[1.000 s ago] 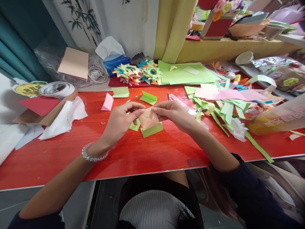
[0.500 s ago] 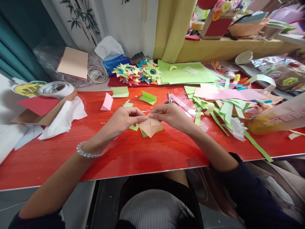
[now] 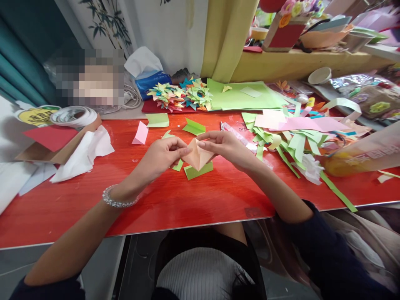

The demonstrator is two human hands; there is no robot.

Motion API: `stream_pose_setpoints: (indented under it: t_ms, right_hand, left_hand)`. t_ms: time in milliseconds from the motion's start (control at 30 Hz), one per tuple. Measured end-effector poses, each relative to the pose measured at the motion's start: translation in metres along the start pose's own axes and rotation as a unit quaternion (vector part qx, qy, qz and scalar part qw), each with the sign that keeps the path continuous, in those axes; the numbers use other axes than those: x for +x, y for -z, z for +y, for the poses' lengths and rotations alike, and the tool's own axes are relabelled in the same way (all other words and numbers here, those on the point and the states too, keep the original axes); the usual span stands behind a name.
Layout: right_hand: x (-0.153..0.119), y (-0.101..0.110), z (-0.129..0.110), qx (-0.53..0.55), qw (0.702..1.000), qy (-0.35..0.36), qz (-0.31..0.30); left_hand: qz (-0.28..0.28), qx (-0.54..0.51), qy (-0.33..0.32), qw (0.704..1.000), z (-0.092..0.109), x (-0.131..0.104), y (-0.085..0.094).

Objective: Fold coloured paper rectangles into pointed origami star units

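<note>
Red table (image 3: 181, 204), backed by a pale wall (image 3: 175, 33) and a yellow curtain (image 3: 221, 41). Near its middle, a peach paper (image 3: 198, 156) is held up between two hands. Its left corner is pinched by the left hand (image 3: 165, 156), thumb against forefinger; its upper right edge is pinched by the right hand (image 3: 224, 149). Both grips are narrow and closed on the paper; neither hand is nearer, since both are in contact. The free point is directed toward the person's body, and the central crease is placed between the grips. Which axis is longer cannot be told, as corners are covered by fingers. A kite-like outline is presented, matte and sharply creased, with facets unevenly lit.

Below the point, a folded green paper (image 3: 200, 171) is partly overlapped in view; contact cannot be confirmed. Farther back, a bright green card (image 3: 194, 127) and a pink card (image 3: 140, 133) are left folded. Paper strips (image 3: 300, 143) are heaped at right; pointed paper rings (image 3: 167, 96) are set beside green sheets (image 3: 246, 100).
</note>
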State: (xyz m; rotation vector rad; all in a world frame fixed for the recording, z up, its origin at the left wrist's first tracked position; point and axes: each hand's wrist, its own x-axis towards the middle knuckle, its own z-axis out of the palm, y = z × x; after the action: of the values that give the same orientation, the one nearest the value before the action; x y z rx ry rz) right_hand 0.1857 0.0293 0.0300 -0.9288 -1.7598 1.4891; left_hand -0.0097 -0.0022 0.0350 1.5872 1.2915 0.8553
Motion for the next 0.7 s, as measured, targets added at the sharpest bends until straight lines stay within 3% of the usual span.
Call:
stream_pose_setpoints:
  t_ms: [100, 333, 700]
  right_hand:
    - [-0.001, 0.002, -0.004, 0.055, 0.995, -0.048, -0.060]
    - [0.001, -0.004, 0.000, 0.112, 0.993, -0.032, 0.021]
    - [0.000, -0.009, 0.003, 0.104, 0.994, -0.027, -0.004]
  left_hand:
    - [0.056, -0.037, -0.020, 0.998, -0.004, 0.001, -0.001]
    - [0.074, -0.104, -0.054, 0.990, -0.002, 0.000, -0.005]
    - [0.096, -0.026, -0.101, 0.990, -0.011, -0.004, -0.012]
